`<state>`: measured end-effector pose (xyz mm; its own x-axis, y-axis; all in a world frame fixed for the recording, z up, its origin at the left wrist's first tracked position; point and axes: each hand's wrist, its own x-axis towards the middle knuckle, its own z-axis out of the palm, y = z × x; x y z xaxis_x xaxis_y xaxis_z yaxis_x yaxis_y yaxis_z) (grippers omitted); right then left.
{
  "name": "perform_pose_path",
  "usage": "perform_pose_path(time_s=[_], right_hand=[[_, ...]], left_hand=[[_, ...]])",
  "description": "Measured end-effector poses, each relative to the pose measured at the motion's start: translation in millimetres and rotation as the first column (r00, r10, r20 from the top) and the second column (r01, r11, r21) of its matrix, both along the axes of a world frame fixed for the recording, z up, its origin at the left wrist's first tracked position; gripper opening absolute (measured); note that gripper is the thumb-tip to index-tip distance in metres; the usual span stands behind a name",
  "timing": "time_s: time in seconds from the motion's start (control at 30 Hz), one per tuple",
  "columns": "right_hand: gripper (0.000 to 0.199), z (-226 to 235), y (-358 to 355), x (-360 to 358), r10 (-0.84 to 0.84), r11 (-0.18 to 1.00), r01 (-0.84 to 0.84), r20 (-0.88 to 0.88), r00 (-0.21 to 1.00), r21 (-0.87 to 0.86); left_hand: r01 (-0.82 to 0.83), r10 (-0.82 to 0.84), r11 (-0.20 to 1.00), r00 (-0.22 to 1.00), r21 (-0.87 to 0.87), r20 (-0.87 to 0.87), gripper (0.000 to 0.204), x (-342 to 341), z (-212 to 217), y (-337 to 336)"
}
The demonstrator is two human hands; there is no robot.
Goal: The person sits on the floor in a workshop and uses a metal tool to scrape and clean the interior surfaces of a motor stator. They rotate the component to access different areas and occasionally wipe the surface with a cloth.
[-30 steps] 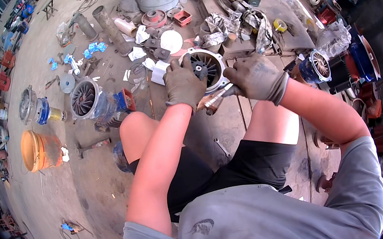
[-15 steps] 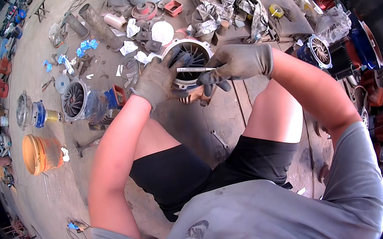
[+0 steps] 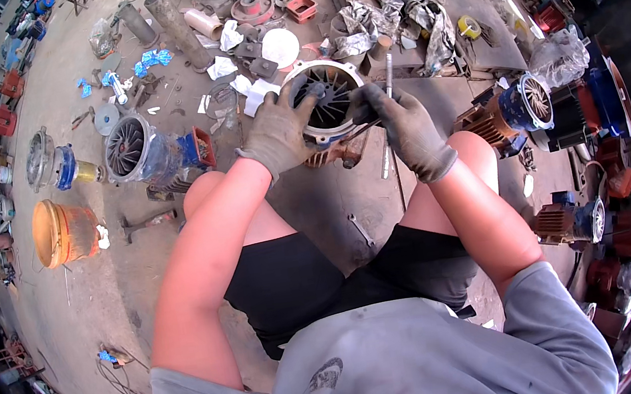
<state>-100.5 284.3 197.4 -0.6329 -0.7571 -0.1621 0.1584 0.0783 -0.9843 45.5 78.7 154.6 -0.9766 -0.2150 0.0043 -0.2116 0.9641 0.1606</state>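
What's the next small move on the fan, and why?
Probably seat the tool tip under the fan hub and lever gently. The left hand grips the fan's rim, bracing it, and the right hand holds the thin tool beside the rim, seemingly not yet engaged.

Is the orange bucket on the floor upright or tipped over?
Tipped over. The orange bucket lies on its side on the concrete floor, its round end facing the left of the picture.

Fan housing (image 3: 327,98) between knees, bucket (image 3: 62,231) far left.
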Motion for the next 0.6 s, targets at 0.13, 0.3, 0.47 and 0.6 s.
perform_pose_path(time_s=[0.13,0.3,0.47,0.6], right_hand=[[0.042,-3,-4,-3,-0.132,0.989,0.132,0.005,0.991,-0.071],[0.035,21,17,-12,0.048,0.998,-0.048,0.003,0.999,-0.05],[0.034,19,29,-5,0.119,0.991,-0.118,0.023,0.993,-0.062],[0.035,10,37,-9,0.146,0.975,-0.133,0.067,0.987,-0.178]], left_hand=[[-0.09,0.087,0.996,0.992,0.028,0.086,0.107,-8,12,5],[-0.074,0.091,0.99,0.985,-0.118,0.145,0.11,-15,22,6],[-0.044,0.055,0.984,0.997,-0.172,0.059,0.109,-11,1,2],[-0.058,0.06,0.985,0.998,-0.164,0.008,0.106,-8,-13,-2]])
